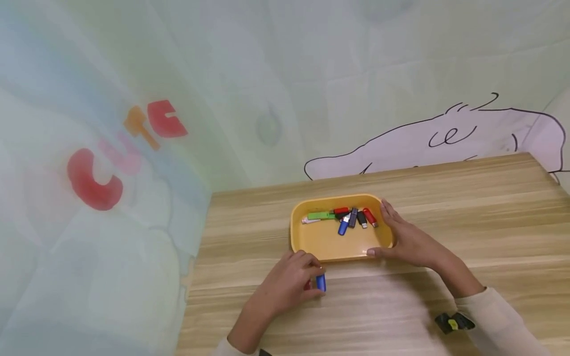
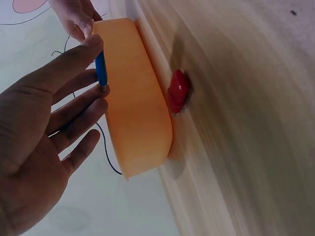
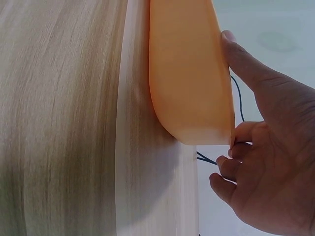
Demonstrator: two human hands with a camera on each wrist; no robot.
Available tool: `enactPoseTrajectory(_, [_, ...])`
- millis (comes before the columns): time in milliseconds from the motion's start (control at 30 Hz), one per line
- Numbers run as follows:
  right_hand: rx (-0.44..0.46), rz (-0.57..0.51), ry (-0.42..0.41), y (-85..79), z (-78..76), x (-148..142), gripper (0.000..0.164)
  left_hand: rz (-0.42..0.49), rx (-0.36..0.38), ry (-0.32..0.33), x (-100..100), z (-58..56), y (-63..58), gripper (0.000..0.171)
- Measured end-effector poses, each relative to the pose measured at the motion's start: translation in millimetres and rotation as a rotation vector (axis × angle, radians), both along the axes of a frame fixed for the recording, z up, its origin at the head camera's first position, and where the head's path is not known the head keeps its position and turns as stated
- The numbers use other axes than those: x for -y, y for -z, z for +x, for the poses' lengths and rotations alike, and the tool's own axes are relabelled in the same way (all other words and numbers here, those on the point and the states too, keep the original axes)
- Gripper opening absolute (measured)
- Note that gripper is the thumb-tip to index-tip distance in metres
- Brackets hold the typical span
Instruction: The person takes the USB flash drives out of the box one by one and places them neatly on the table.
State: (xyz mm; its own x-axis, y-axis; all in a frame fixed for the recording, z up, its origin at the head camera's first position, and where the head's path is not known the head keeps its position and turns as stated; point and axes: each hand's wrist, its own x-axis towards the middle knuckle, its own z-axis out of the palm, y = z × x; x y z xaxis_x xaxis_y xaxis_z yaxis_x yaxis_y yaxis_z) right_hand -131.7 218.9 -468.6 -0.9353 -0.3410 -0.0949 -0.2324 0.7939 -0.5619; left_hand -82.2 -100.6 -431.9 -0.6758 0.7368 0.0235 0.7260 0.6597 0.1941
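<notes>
My left hand (image 1: 287, 282) pinches a blue USB stick (image 1: 321, 283) between thumb and fingertips, just in front of the yellow plastic tray (image 1: 327, 247). Its metal end points toward the fingers in the left wrist view. Below that hand, a red object (image 2: 179, 91) lies on the table beside the tray's front wall, partly hidden by the fingers in the head view. At the tray's right end, my right hand (image 1: 411, 242) holds the rim, thumb at the front and fingers round the far side. Inside, several USB sticks lie toward the back, including a green one (image 1: 318, 216) and another blue one (image 1: 344, 226).
The tray stands on a wood-grain table (image 1: 467, 222). A printed curtain (image 1: 249, 99) hangs behind the table and along its left side. A black strap with a yellow mark (image 1: 453, 324) is at the right sleeve.
</notes>
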Motion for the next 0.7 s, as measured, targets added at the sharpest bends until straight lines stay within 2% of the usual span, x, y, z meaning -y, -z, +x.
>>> enactPoseTrajectory(200, [-0.006,-0.012,-0.003,0.3,-0.5,-1,0.123,-0.015,-0.002,-0.019,2,3.1,10.4,0.043])
enactPoseTrajectory(433, [-0.003,-0.016,-0.006,0.5,-0.1,-1,0.122,0.037,0.002,-0.027,2,6.8,23.6,0.040])
enactPoseTrajectory(533, [0.000,-0.015,-0.006,0.8,0.1,-1,0.123,0.006,0.010,-0.041,1,8.8,29.4,0.039])
enactPoseTrajectory(700, [-0.010,-0.017,-0.006,0.5,0.2,-1,0.122,-0.054,-0.036,-0.049,-1,10.0,37.3,0.037])
